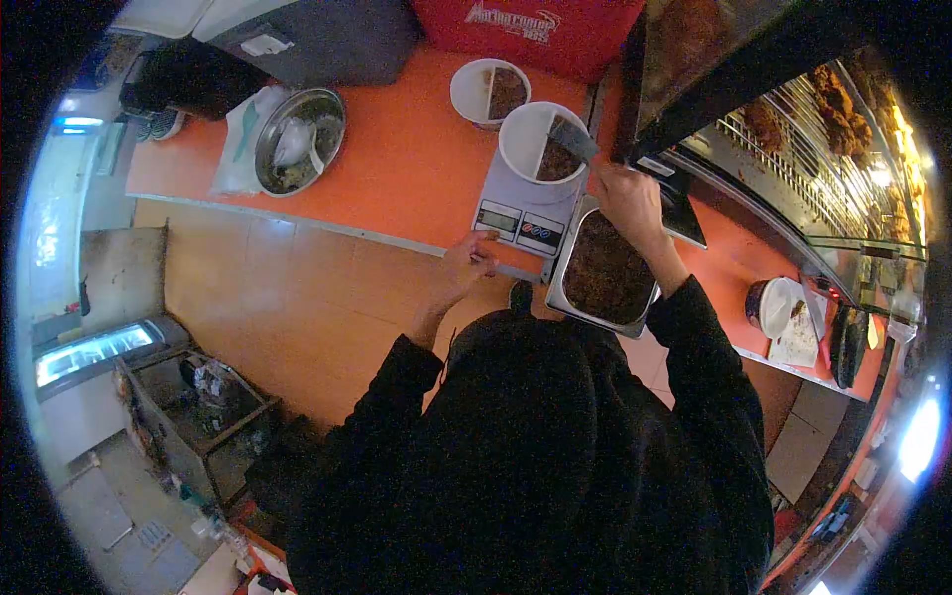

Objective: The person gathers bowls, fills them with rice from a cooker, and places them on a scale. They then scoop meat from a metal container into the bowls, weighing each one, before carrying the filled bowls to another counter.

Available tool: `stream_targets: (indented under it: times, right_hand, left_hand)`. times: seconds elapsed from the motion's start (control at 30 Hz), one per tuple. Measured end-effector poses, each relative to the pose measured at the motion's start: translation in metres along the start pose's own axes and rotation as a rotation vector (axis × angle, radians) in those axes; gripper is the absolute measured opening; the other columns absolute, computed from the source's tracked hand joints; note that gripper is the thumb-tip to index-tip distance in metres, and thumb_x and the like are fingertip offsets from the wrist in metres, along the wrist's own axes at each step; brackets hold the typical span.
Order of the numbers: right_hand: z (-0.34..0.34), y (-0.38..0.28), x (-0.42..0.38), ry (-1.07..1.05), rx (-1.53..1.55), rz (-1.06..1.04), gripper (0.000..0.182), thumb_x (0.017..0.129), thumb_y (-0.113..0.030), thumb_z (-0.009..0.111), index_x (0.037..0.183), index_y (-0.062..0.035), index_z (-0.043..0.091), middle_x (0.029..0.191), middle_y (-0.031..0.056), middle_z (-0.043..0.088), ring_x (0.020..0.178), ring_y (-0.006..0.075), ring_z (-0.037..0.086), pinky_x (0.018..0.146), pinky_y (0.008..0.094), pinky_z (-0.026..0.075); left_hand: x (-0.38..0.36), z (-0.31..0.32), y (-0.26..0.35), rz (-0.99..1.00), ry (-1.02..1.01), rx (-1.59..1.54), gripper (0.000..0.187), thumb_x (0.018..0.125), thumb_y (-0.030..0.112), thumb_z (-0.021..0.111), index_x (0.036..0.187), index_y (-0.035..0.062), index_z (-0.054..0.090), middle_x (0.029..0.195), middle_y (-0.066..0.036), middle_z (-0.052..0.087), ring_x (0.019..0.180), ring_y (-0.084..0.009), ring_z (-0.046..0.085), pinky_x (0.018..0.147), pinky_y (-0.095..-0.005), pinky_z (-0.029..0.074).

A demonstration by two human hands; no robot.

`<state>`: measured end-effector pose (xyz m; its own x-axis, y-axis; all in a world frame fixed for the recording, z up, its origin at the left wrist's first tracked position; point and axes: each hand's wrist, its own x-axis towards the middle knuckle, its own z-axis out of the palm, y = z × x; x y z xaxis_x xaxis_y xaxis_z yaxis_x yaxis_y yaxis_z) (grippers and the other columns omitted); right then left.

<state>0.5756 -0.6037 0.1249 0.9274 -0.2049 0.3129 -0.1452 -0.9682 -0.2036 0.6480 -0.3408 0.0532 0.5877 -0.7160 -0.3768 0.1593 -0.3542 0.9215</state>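
Observation:
My right hand [632, 205] is closed around a spatula with a flat grey blade [571, 137]. The blade reaches into a round white tub [523, 144] split by a divider, over brown crumbly food in its right half. That tub stands on a digital kitchen scale [516, 224]. Below my right forearm is a steel pan [561, 290] full of similar brown food [607, 266]. My left hand [470, 264] holds nothing visible, its fingers loosely apart beside the scale's front left corner. A second divided tub [466, 91], also part filled with brown food, sits behind the first.
A steel bowl [337, 149] with a white utensil rests on the orange counter [397, 159] at left. A red box [535, 35] stands at the back. A lit glass case [793, 169] with food on racks borders the right. Another white tub [769, 305] lies farther right.

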Motion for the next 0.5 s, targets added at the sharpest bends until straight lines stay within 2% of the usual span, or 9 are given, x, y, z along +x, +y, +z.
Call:
stream_targets:
  times: [0.13, 0.23, 0.3, 0.33, 0.43, 0.5]
  right_hand:
    - [-0.009, -0.01, -0.004, 0.016, 0.135, 0.059, 0.019, 0.071, -0.014, 0.052, 0.09, -0.0105, 0.057, 0.062, 0.0118, 0.056, 0.054, 0.0294, 0.056, 0.047, 0.0392, 0.045]
    - [-0.028, -0.013, -0.011, 0.135, 0.208, 0.182, 0.017, 0.073, -0.015, 0.053, 0.087, -0.0095, 0.059, 0.061, 0.0132, 0.056, 0.055, 0.0293, 0.056, 0.048, 0.038, 0.044]
    - [-0.033, -0.001, -0.024, 0.197, 0.328, 0.288, 0.016, 0.074, -0.016, 0.052, 0.085, -0.0082, 0.061, 0.06, 0.0141, 0.056, 0.055, 0.0286, 0.056, 0.046, 0.0361, 0.043]
    - [-0.051, -0.003, -0.029, 0.13, 0.391, 0.391, 0.016, 0.075, -0.015, 0.052, 0.082, -0.0042, 0.061, 0.061, 0.0129, 0.057, 0.051, 0.0233, 0.057, 0.046, 0.0308, 0.042]
    - [-0.091, 0.005, -0.061, -0.154, 0.606, 0.667, 0.016, 0.076, -0.012, 0.051, 0.084, -0.0007, 0.06, 0.06, 0.0099, 0.057, 0.049, 0.0156, 0.053, 0.047, 0.0276, 0.041]
    - [-0.108, 0.004, -0.084, -0.32, 0.628, 0.711, 0.016, 0.076, -0.01, 0.051, 0.083, 0.0013, 0.059, 0.058, 0.0073, 0.056, 0.049, 0.0114, 0.049, 0.048, 0.0275, 0.041]
  left_hand:
    - [0.004, 0.003, 0.011, 0.019, 0.021, 0.094, 0.038, 0.073, 0.005, 0.056, 0.108, 0.0023, 0.044, 0.07, -0.008, 0.053, 0.064, -0.0158, 0.056, 0.058, -0.0275, 0.047]
    - [0.011, 0.008, 0.017, 0.089, -0.061, 0.09, 0.041, 0.073, 0.006, 0.057, 0.11, 0.003, 0.041, 0.077, -0.009, 0.053, 0.064, -0.0161, 0.056, 0.056, -0.0268, 0.047]
    - [0.023, 0.016, 0.018, 0.103, 0.011, -0.036, 0.042, 0.073, 0.008, 0.058, 0.111, 0.004, 0.039, 0.086, -0.011, 0.052, 0.064, -0.0165, 0.056, 0.055, -0.0258, 0.048]
    - [0.03, 0.02, 0.022, 0.11, 0.047, -0.099, 0.043, 0.073, 0.01, 0.058, 0.111, 0.0045, 0.039, 0.09, -0.012, 0.051, 0.065, -0.0167, 0.057, 0.055, -0.0253, 0.048]
    - [0.06, 0.03, 0.043, 0.046, 0.249, -0.347, 0.052, 0.074, 0.017, 0.058, 0.117, 0.0102, 0.028, 0.098, -0.009, 0.046, 0.077, -0.0193, 0.054, 0.056, -0.0284, 0.048]
    - [0.085, 0.03, 0.054, 0.093, 0.259, -0.379, 0.051, 0.074, 0.015, 0.055, 0.116, 0.0095, 0.027, 0.097, -0.01, 0.046, 0.075, -0.0209, 0.056, 0.054, -0.0285, 0.049]
